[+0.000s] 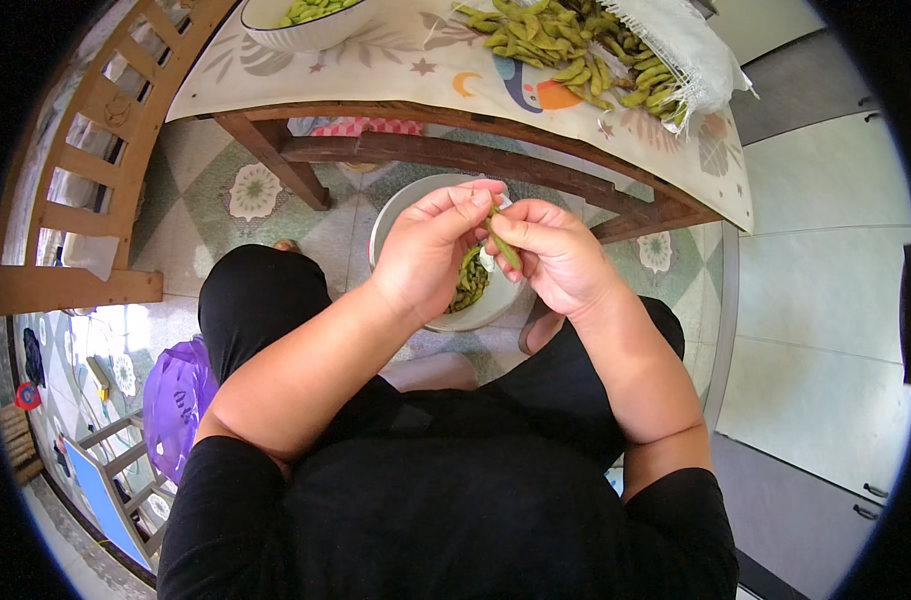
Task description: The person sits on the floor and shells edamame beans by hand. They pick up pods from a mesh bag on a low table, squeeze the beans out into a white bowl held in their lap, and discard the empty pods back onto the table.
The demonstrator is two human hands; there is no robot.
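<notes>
My two bare hands meet in front of me, fingers curled and both closed on one small, slender green bean pod (pixel 504 248). My right hand (pixel 561 250) pinches it along its length with the thumb on top, while my left hand (pixel 431 245) closes at its upper end; I judge the two-sided pinch keeps such a slim thing from twisting. Some fingertips are hidden.

Below the pod sits a round, pale grey basin (pixel 384 228), set between my knees in black trousers (pixel 261 300), probably so that anything dropped falls inside. Towards six o'clock from my hands, darker green pods (pixel 470 287) lie in it; I cannot tell whether they are full or empty.

At twelve stands a brown wooden table (pixel 396 150) under a pale, printed cloth (pixel 396 80). The heap of plump green pods (pixel 541 35) lies near its edge at about half past twelve, likely for easy reach, with a white woven sack (pixel 686 50) over part of it at half past one. At half past ten, a white ribbed bowl (pixel 311 38) keeps pale green beans (pixel 318 10) apart from the pods.
</notes>
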